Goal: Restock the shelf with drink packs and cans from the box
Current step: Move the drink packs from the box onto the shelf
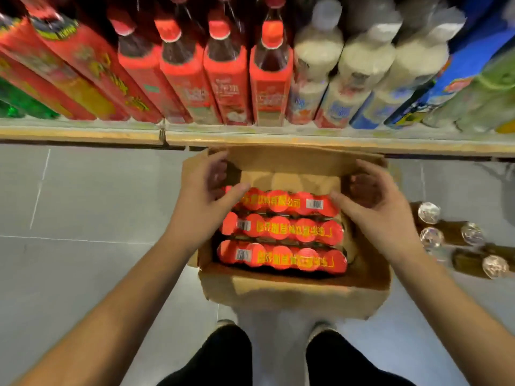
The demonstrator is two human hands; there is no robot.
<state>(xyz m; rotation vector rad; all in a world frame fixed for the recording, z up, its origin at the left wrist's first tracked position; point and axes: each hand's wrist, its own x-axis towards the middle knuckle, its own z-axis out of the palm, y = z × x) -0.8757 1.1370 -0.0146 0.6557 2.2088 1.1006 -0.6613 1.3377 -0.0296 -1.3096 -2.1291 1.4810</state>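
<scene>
**While both hands reach for the far pack, several things can slip**

While I watch through the head camera, the left hand [211,196] is at the left end of the far pack [281,203]. Its thumb lies on the red top and its fingers bend down behind. The picture is blurred, so I cannot tell if it squeezes yet. This pack lies in the cardboard box [292,293] on the floor [83,204], just under the shelf [278,139] edge, with two more packs [281,243] beside it toward me. The right hand [373,196] is half open with curved fingers. Only its thumb tip touches the right end, and it holds nothing.

I judge that the lift comes next, and these are my worries. If only one end is gripped, the pack may tilt and its wrap may tear. The packs sit tightly together, so the far one could drag its neighbour. The shelf edge hangs over the box's far wall, so a straight lift may knock against it. On the right, loose cans [451,238] lie on the floor near the box, and a careless step could send them rolling.
</scene>
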